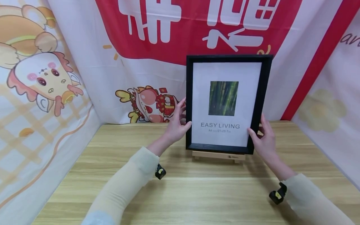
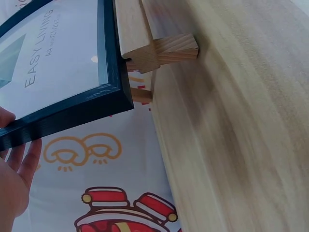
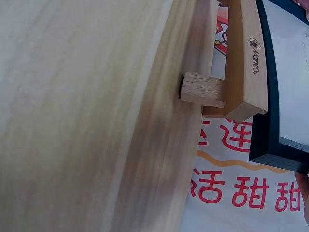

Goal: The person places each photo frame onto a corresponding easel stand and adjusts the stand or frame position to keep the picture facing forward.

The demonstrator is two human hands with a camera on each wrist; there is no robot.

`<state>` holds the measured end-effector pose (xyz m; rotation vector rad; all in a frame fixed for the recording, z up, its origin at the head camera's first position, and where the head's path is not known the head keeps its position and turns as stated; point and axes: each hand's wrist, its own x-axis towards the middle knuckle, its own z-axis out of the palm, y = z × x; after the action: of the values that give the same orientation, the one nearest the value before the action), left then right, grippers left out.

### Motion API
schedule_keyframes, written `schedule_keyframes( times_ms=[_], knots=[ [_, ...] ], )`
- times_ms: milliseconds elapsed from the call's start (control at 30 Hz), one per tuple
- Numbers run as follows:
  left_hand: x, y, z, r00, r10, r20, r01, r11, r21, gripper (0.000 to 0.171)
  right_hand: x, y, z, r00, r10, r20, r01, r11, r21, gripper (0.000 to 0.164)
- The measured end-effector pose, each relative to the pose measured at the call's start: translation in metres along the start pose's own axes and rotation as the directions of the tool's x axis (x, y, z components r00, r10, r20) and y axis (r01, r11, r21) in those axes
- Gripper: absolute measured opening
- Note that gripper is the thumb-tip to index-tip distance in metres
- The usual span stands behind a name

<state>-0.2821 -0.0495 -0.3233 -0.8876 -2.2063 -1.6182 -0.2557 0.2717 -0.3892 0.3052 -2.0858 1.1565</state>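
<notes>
The picture frame (image 1: 227, 104) stands right of centre in the head view, upright in orientation, its printed face toward the person, with the wooden easel (image 1: 218, 155) at its lower edge and the desk (image 1: 202, 197) below. From where I stand, both hands are partly closed on opposite sides of it. The left hand (image 1: 177, 125), near the middle of the frame, grips the left border: the thumb lies at the front edge and the other fingers reach around the side. The right hand (image 1: 264, 137), at centre right, holds the right border in the same manner, somewhat lower. This opposed grip presumably keeps the unit square and prevents sideways tipping; it also leaves the bamboo print (image 1: 223, 98) and the lettering uncovered. The easel's front ledge (image 3: 252, 63), seen at upper right of the right wrist view, runs along the bottom border and appears to touch it; whether it carries the full weight cannot be determined. The picture frame is wider than the ledge, so both lower corners overhang, which probably makes centring important for balance. The easel's feet rest on the desk, near its back edge, in front of the printed backdrop (image 1: 98, 78).
</notes>
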Motion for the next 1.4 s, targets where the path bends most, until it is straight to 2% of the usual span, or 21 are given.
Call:
schedule_keyframes(
  times_ms=[233, 500, 600, 667, 733, 833, 933, 1100, 1233, 1333, 1400],
  knots=[
    [0.002, -0.004, 0.0, 0.999, -0.038, 0.003, 0.038, 0.998, 0.04, 0.083, 0.002, 0.003, 0.001, 0.999, 0.024, 0.027, -0.023, 1.0, -0.02, 0.081],
    [0.002, -0.004, 0.001, 0.993, -0.117, 0.015, 0.116, 0.992, 0.039, 0.083, 0.0, 0.006, 0.002, 0.997, 0.051, 0.05, -0.049, 0.998, -0.044, 0.079],
    [-0.001, -0.004, 0.001, 0.984, -0.177, 0.008, 0.177, 0.984, 0.004, 0.079, -0.001, 0.005, 0.002, 0.994, 0.078, 0.073, -0.073, 0.995, -0.072, 0.076],
    [-0.004, -0.017, 0.004, 0.975, -0.222, -0.016, 0.222, 0.974, -0.045, 0.077, -0.003, 0.003, 0.001, 0.989, 0.107, 0.102, -0.1, 0.992, -0.078, 0.075],
    [-0.01, -0.029, 0.007, 0.964, -0.262, -0.04, 0.257, 0.961, -0.1, 0.075, -0.005, 0.001, -0.001, 0.977, 0.161, 0.142, -0.155, 0.986, -0.056, 0.077],
    [-0.026, -0.049, 0.012, 0.961, -0.269, -0.059, 0.258, 0.955, -0.147, 0.078, -0.013, 0.0, -0.007, 0.947, 0.246, 0.208, -0.249, 0.968, -0.014, 0.086],
    [-0.046, -0.054, 0.014, 0.963, -0.27, -0.02, 0.266, 0.955, -0.131, 0.084, -0.026, 0.001, -0.013, 0.921, 0.3, 0.247, -0.315, 0.949, 0.02, 0.095],
    [-0.073, -0.06, 0.016, 0.948, -0.313, 0.059, 0.318, 0.943, -0.099, 0.093, -0.049, -0.002, -0.017, 0.903, 0.324, 0.283, -0.348, 0.937, 0.04, 0.103],
    [-0.082, -0.063, 0.021, 0.938, -0.339, 0.076, 0.346, 0.933, -0.098, 0.097, -0.06, -0.007, -0.016, 0.881, 0.346, 0.321, -0.374, 0.927, 0.027, 0.106],
    [-0.083, -0.063, 0.026, 0.922, -0.381, 0.07, 0.385, 0.92, -0.07, 0.101, -0.064, -0.009, -0.014, 0.858, 0.37, 0.356, -0.399, 0.917, 0.008, 0.108],
    [-0.084, -0.063, 0.03, 0.908, -0.413, 0.074, 0.417, 0.907, -0.054, 0.104, -0.066, -0.01, -0.011, 0.85, 0.375, 0.369, -0.401, 0.916, -0.006, 0.109]
  ],
)
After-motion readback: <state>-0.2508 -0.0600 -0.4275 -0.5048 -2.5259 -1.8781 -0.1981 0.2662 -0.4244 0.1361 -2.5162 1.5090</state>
